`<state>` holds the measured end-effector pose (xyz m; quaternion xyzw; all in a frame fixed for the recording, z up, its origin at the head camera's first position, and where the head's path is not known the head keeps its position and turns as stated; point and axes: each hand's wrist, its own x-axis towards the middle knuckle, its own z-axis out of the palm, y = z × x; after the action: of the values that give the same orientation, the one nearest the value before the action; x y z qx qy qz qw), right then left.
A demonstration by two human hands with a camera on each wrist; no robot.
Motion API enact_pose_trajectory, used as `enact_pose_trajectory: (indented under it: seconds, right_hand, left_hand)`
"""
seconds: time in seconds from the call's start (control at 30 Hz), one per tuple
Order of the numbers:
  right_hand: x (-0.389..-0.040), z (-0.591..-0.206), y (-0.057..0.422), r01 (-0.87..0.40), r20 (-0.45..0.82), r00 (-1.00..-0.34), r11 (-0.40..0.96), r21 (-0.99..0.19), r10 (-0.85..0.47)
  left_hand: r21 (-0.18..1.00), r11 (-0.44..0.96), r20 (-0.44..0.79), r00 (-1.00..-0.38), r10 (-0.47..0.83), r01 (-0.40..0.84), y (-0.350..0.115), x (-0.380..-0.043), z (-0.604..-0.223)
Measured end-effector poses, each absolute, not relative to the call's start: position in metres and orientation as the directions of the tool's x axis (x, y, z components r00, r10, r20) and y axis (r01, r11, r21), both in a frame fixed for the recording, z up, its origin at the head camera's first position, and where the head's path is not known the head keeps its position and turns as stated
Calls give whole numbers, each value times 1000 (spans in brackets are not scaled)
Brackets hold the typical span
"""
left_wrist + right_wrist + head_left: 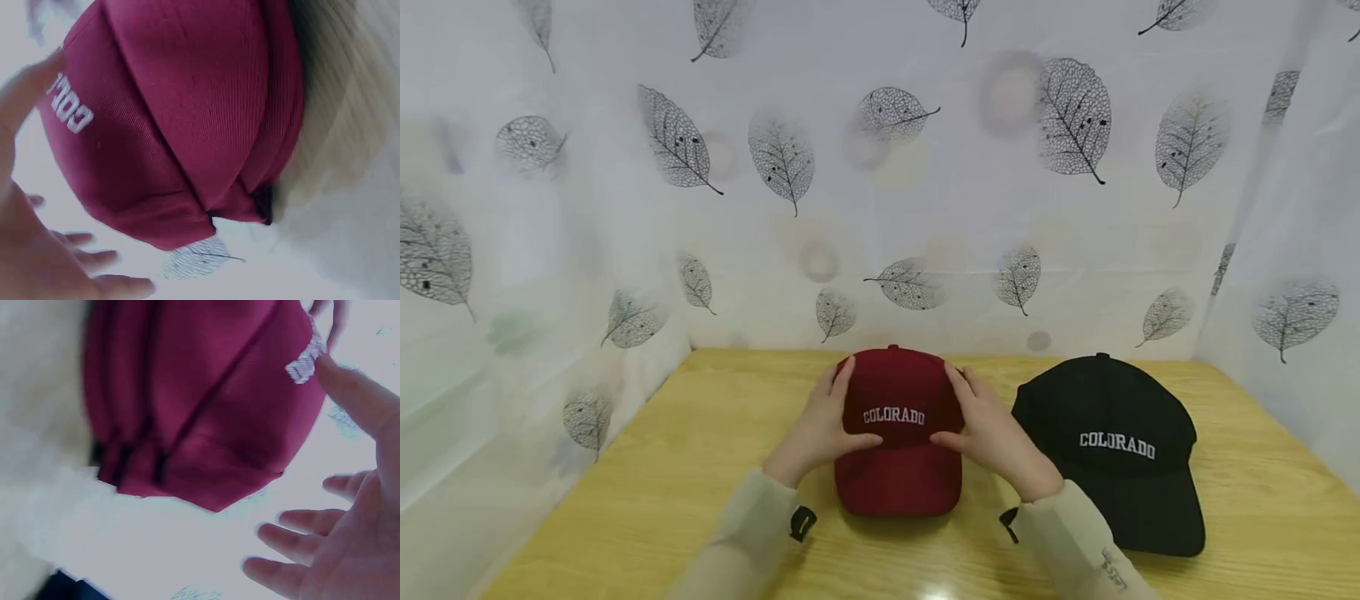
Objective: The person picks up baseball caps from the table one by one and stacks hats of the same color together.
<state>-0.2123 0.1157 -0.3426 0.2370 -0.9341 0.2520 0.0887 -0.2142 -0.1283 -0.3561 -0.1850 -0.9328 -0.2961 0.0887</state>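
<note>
A dark red baseball cap (897, 383) with white COLORADO lettering stands mid-table, its brim toward me. At its left side is my left hand (820, 425), and at its right side my right hand (996, 429). Both thumbs point inward over the front, near the lettering. In the left wrist view, the left thumb lies against the cap (181, 106), while the other fingers (119, 287) spread away from it. The right wrist view has the right thumb at the lettering on the cap (212, 394), with the other fingers spread and apart. Layered edges show along the cap's side.
A black COLORADO baseball cap (1112, 425) rests on the wooden table (715, 417), right of the red one and close behind my right forearm. A white curtain (880, 217) with leaf prints closes off the back and both sides.
</note>
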Motion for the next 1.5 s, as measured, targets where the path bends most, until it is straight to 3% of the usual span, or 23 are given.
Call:
enact_pose_trajectory:
  seconds: [0.1,0.17,0.47,0.77,0.93,1.07,1.2,1.3,1.4,1.5]
  right_hand:
    - [-216,-340,103,-545,299,-834,777,-315,-464]
    - [-221,-341,96,-550,260,-831,797,-248,-493]
    - [-241,-348,90,-531,115,-847,838,-123,-520]
    - [-247,-347,90,-538,49,-842,832,-135,-537]
    - [-239,-359,91,-540,98,-841,811,-226,-532]
    - [-227,-369,99,-494,140,-864,762,-418,-483]
    - [-209,-372,113,-270,-3,-917,625,-732,-399]
    - [-202,-370,124,-49,-148,-928,507,-860,-342]
    - [-201,-371,132,62,-220,-916,423,-904,-337]
    - [-206,-377,133,62,-211,-900,365,-929,-381]
  left_hand:
    - [341,816,277,-879,388,468,-120,-216,-354]
    - [283,830,238,-873,426,482,-116,-220,-354]
    - [306,795,126,-850,511,523,-111,-244,-364]
    - [321,792,43,-844,535,519,-112,-254,-365]
    - [330,807,68,-865,497,489,-111,-242,-369]
    - [423,811,84,-908,409,405,-111,-224,-371]
    - [700,686,-29,-952,305,199,-123,-204,-372]
    - [870,492,-140,-948,285,19,-133,-196,-371]
    - [917,389,-217,-933,287,-93,-139,-193,-371]
    - [916,376,-245,-934,260,-136,-139,-194,-374]
